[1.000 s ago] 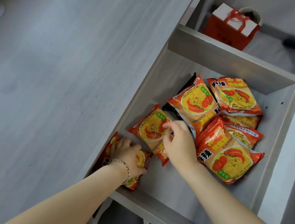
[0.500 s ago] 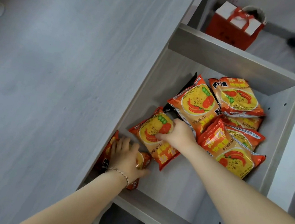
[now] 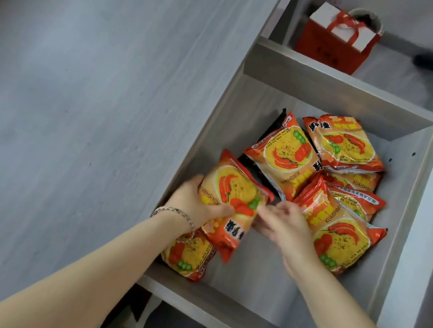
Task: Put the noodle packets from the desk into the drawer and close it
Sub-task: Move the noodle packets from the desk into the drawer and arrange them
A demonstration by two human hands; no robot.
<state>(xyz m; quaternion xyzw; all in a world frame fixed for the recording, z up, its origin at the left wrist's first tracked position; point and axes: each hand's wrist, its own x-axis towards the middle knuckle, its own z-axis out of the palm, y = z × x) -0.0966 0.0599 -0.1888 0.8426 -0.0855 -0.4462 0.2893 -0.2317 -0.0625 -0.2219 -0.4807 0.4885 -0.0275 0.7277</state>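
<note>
Left hand clamps a noodle packet along the open drawer's left wall, right hand fingers loosely spread at its edge; desk looks bare, so settle it flat, then push the drawer shut

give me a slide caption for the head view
Left hand grips a noodle packet over the open drawer; right hand reaches toward it.

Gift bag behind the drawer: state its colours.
The gift bag is red with a white top and red ribbon handles, seen in the head view.
</note>
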